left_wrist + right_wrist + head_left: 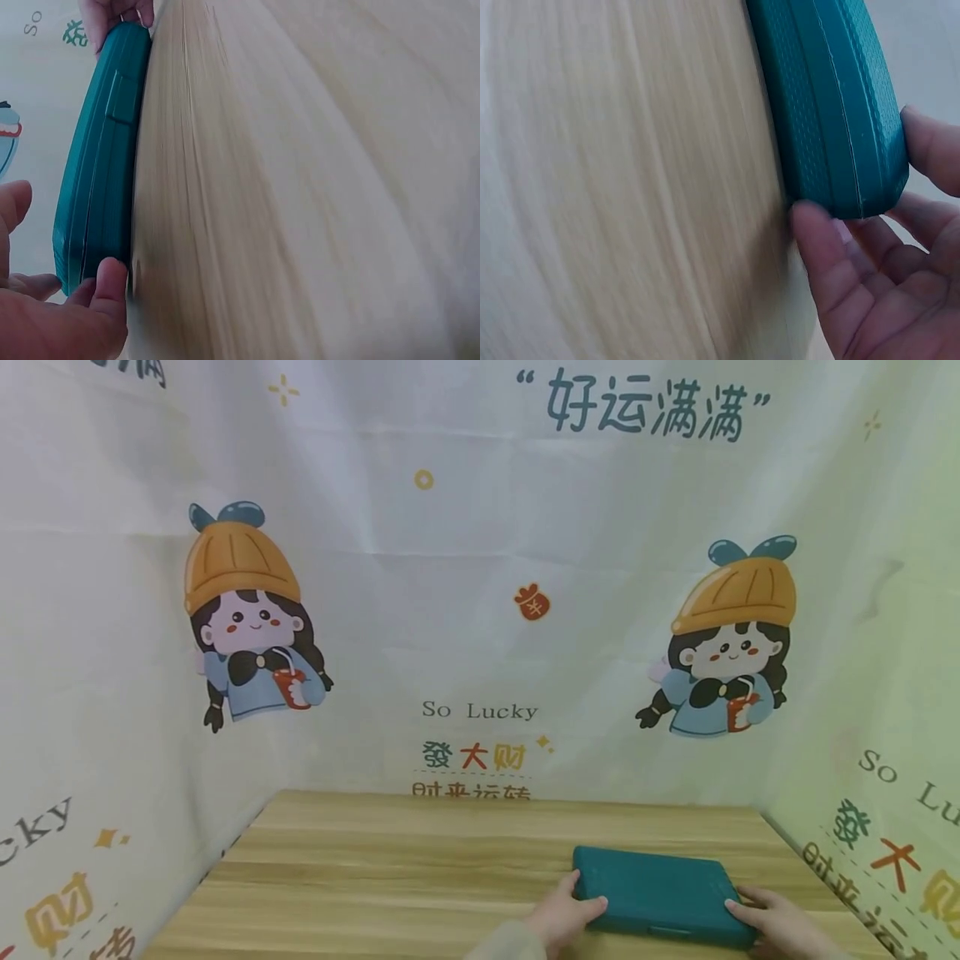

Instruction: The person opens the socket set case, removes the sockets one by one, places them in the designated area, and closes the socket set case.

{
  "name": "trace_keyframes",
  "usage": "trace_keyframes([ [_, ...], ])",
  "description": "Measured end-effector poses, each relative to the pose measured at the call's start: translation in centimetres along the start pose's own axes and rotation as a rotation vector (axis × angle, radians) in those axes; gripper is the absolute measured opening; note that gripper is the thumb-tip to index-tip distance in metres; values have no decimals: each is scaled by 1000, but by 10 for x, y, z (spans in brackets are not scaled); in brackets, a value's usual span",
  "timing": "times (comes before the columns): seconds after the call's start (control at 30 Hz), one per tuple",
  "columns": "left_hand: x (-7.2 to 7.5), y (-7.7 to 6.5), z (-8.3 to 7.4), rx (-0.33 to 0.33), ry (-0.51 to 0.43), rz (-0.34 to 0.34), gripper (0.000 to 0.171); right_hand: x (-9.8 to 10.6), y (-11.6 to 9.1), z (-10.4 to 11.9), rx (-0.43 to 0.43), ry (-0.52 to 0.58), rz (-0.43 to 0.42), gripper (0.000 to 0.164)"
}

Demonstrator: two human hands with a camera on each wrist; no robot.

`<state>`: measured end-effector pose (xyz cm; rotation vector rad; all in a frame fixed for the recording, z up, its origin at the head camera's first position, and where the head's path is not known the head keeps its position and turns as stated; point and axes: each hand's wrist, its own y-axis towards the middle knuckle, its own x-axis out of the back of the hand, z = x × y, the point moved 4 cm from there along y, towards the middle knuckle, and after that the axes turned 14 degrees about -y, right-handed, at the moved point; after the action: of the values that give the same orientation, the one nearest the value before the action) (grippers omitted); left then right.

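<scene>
A closed teal plastic case [652, 893] with a latch on its near long side lies flat at the right part of the wooden table. My left hand [558, 914] holds its left end, the thumb at the near corner. On the opposite end, my right hand [780, 922] grips the case, its thumb along the near right edge. The left wrist view shows the latch [122, 97] on the case's side and a seam running along it. In the right wrist view, fingertips [814, 221] press at the case's rounded, textured end. The case's contents are hidden.
The wooden table [375, 868] has wood-grain bands and stretches left of the case. A pale printed cloth [465, 635] with cartoon figures and lettering hangs behind it and along both sides, close to the table's edges.
</scene>
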<state>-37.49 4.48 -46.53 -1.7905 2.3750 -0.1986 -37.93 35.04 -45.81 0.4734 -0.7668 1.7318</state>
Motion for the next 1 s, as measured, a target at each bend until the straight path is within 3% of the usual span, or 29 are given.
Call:
trace_keyframes([
  [0.23, 17, 1, 1, 14, 9, -9, 78, -9, -1, 7, -15, 132, 74, 80],
  [0.47, 40, -5, 4, 10, -1, -15, 72, -21, -5, 19, 36, 211, 170, 80],
  [0.73, 62, -21, 8, -27, -39, -5, 72, -37, -7, 38, 19, 193, 129, 78],
  [1.0, 95, -44, 7, -38, -3, -23, 74, -61, -5, 62, -1, 227, 69, 78],
])
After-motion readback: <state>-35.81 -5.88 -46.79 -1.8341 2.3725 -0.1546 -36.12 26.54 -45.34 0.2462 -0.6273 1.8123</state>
